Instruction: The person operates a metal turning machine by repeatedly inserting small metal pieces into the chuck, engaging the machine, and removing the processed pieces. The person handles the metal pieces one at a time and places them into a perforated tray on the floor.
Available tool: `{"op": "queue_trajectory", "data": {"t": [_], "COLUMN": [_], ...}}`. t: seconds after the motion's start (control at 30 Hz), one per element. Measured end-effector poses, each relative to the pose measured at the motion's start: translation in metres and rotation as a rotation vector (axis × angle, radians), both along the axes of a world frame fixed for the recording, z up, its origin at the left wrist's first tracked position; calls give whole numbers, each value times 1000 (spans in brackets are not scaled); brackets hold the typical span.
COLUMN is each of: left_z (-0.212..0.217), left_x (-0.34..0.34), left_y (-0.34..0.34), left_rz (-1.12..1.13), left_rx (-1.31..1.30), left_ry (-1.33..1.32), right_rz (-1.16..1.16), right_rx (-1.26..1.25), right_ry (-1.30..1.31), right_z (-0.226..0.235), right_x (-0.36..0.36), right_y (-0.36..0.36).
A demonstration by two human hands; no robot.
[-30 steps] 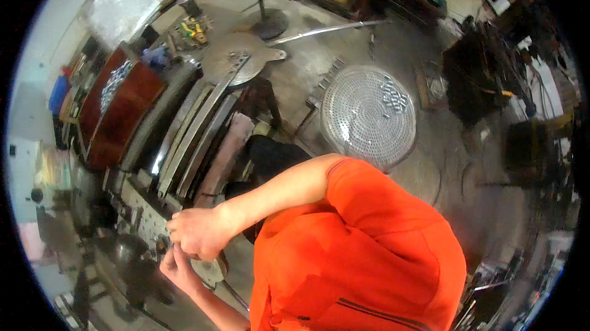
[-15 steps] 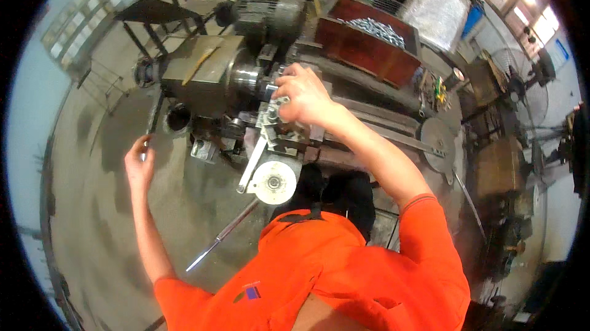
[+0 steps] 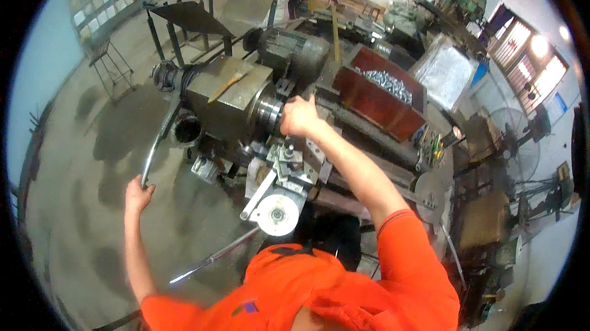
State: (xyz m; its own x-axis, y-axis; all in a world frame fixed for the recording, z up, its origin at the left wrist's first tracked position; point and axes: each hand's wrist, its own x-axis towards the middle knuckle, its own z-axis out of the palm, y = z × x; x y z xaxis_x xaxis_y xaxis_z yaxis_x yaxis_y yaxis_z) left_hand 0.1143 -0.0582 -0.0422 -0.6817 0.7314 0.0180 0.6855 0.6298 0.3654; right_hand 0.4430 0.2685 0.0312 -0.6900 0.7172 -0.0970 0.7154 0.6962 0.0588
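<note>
My left hand [image 3: 137, 196] is closed round the lower end of a long metal lever [image 3: 152, 149], which slopes up to the left end of a small lathe. At the face of the shiny round chuck [image 3: 268, 113], my right hand [image 3: 299, 117] has its fingers curled; they cover whatever is in them. Below that hand sits the tool post [image 3: 289, 157] on its slide. A pale round handwheel [image 3: 278, 215] with a flat bar handle [image 3: 259, 196] stands nearest to my body. On top of the headstock [image 3: 215, 79] lies a brush [image 3: 230, 86].
A dark red box [image 3: 375, 106] of small metal parts [image 3: 386, 85] stands behind the lathe bed. The motor [image 3: 295, 51] sits behind the headstock. A long metal rod [image 3: 215, 256] juts out low on the left. Hand tools [image 3: 435, 149] lie at the right, near a fan [image 3: 515, 140].
My head view has tilted up, so the machine appears lower. My right hand has shifted from over the tool post to the chuck face. My left hand, on the lever, has moved away from the headstock.
</note>
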Motion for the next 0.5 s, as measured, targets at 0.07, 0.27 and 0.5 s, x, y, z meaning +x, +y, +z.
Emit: {"op": "queue_trajectory", "data": {"t": [0.07, 0.27, 0.5], "left_z": [2, 8, -26], "left_x": [1, -38, -184], "left_y": [5, 1, 5], "left_rz": [-12, 13, -28], "left_rx": [-5, -237, -198], "left_ry": [53, 333, 725], "right_rz": [-18, -55, -91], "right_rx": [-54, -149, -194], "right_ry": [0, 149, 158], "right_z": [1, -2, -2], "right_x": [-2, -1, -1], "right_y": [1, 6, 8]}}
